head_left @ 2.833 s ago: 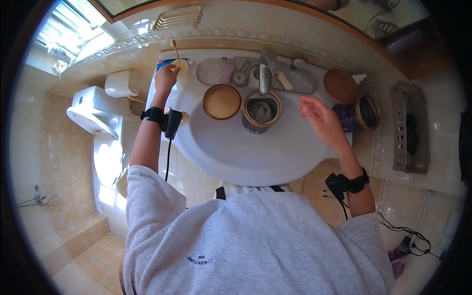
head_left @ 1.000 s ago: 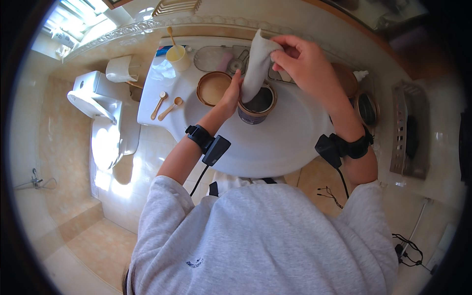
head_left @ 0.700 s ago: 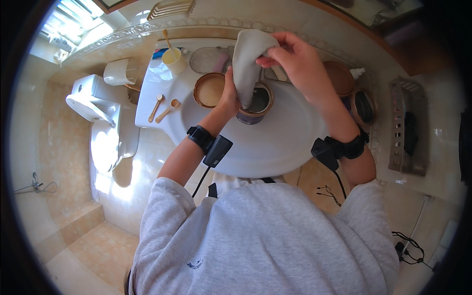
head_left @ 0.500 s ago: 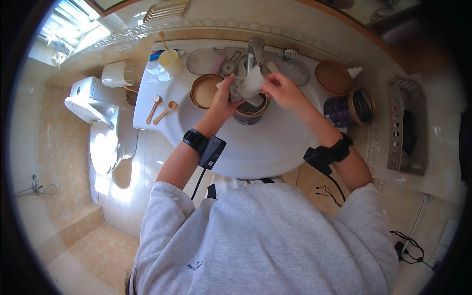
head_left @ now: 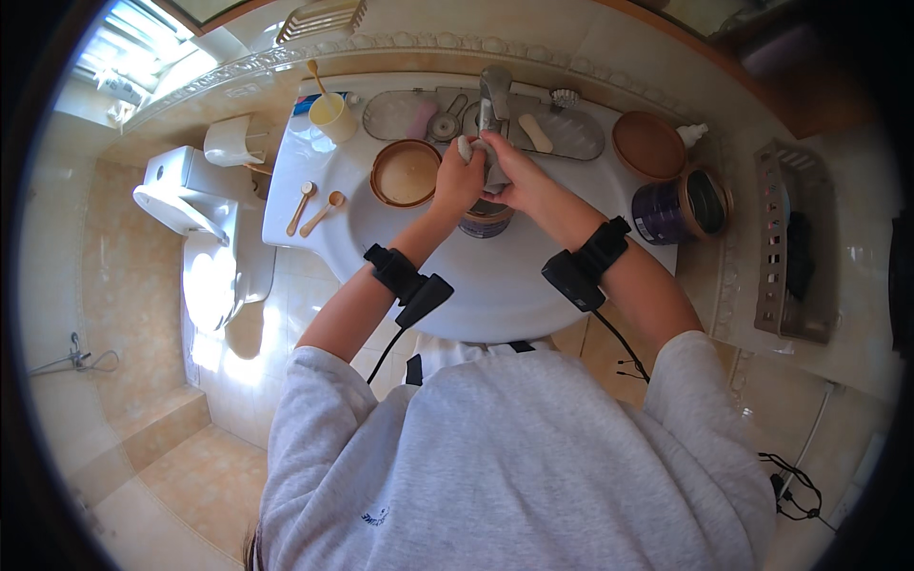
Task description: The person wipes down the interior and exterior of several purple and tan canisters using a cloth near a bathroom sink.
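My left hand (head_left: 461, 178) and my right hand (head_left: 519, 178) are close together below the metal tap (head_left: 494, 93), both closed on a wet-looking grey cloth (head_left: 494, 174). The cloth is bunched between them, and a pale end pokes out above the left fingers. Just under the hands, a dark purple can (head_left: 484, 226) stands in the white basin (head_left: 476, 285); my hands hide part of its mouth. Left of my left hand lies a round lid (head_left: 407, 175) with a brown rim. Whether water is running cannot be made out.
At the left are two scoops (head_left: 301, 211) and a yellowish cup (head_left: 331, 120). Behind the basin are a purple soap (head_left: 421, 121) and a round metal strainer (head_left: 444, 125). A brown lid (head_left: 648, 146) and a tipped purple can (head_left: 666, 211) lie right, near a plastic basket (head_left: 776, 243).
My right hand has moved left to meet my left hand. The cloth, loosely spread before, is now bunched up between both hands.
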Tool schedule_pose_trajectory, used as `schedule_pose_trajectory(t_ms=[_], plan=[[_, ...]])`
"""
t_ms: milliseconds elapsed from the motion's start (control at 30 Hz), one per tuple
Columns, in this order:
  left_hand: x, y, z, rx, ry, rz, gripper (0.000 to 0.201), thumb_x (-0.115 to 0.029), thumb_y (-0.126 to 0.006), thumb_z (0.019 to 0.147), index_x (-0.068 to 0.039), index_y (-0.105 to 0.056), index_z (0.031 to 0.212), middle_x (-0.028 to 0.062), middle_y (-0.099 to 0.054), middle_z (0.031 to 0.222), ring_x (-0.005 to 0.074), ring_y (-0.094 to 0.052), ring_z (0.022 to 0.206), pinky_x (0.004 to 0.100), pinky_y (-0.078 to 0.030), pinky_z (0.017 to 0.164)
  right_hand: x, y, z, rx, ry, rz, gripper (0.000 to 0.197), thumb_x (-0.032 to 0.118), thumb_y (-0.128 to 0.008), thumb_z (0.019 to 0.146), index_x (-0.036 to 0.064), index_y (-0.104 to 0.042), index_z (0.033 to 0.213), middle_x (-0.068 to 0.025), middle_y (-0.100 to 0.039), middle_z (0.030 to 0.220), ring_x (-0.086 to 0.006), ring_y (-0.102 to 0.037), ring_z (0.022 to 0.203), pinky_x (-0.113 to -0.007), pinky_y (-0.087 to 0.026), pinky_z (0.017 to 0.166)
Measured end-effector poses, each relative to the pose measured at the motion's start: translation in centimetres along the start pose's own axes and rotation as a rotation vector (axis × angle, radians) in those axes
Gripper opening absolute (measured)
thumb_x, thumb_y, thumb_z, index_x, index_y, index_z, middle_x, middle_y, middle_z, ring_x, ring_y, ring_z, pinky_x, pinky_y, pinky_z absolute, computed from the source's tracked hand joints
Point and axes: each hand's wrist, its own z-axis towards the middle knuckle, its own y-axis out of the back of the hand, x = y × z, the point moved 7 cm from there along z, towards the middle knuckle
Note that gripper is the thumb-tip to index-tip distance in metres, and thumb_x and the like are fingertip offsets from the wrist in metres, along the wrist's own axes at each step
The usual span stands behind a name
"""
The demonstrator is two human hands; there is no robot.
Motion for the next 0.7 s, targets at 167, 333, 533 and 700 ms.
schedule_pose_trajectory(t_ms=[167, 333, 533, 700], plan=[[-1.6, -0.1, -0.6, -0.116, -0.096, 0.366, 0.029, -0.028, -0.039, 0.08, -0.001, -0.046, 0.086, 0.0241, -0.054, 0.084, 0.0395, -0.05, 0.084, 0.0433, -0.039, 0.069, -0.6, 0.7, -0.2, -0.12, -0.066, -0.1, 0.041, 0.047, -0.059, 0.07, 0.0165, -0.049, 0.094, -0.0036, -0.048, 0.098, -0.0175, -0.046, 0.085, -0.035, -0.039, 0.066], [-1.0, 1.2, -0.4, -0.17, -0.056, 0.386, 0.04, -0.035, -0.035, 0.083, 0.0, -0.05, 0.092, 0.0243, -0.055, 0.086, 0.0403, -0.051, 0.084, 0.0437, -0.039, 0.072, -1.4, -0.1, 1.4, -0.142, -0.072, -0.146, 0.045, 0.056, -0.052, 0.071, 0.0217, -0.049, 0.1, 0.0022, -0.045, 0.106, -0.0139, -0.039, 0.095, -0.033, -0.036, 0.07], [-2.2, 3.2, -0.3, -0.225, -0.042, 0.472, 0.047, -0.039, -0.032, 0.083, 0.002, -0.056, 0.085, 0.0253, -0.056, 0.083, 0.0414, -0.051, 0.083, 0.0442, -0.039, 0.073, -0.9, -2.6, 1.2, -0.083, -0.07, -0.269, 0.065, 0.065, -0.042, 0.07, 0.021, -0.038, 0.118, -0.0002, -0.033, 0.124, -0.0203, -0.032, 0.11, -0.043, -0.028, 0.084], [-2.4, 3.5, 0.1, -0.231, -0.049, 0.511, 0.05, -0.04, -0.031, 0.083, 0.002, -0.058, 0.077, 0.0264, -0.055, 0.078, 0.0433, -0.051, 0.08, 0.0456, -0.038, 0.072, -0.5, -2.5, 1.6, -0.149, -0.02, -0.431, 0.056, 0.058, -0.033, 0.076, 0.018, -0.04, 0.115, -0.0032, -0.039, 0.119, -0.0216, -0.035, 0.108, -0.045, -0.03, 0.082]])
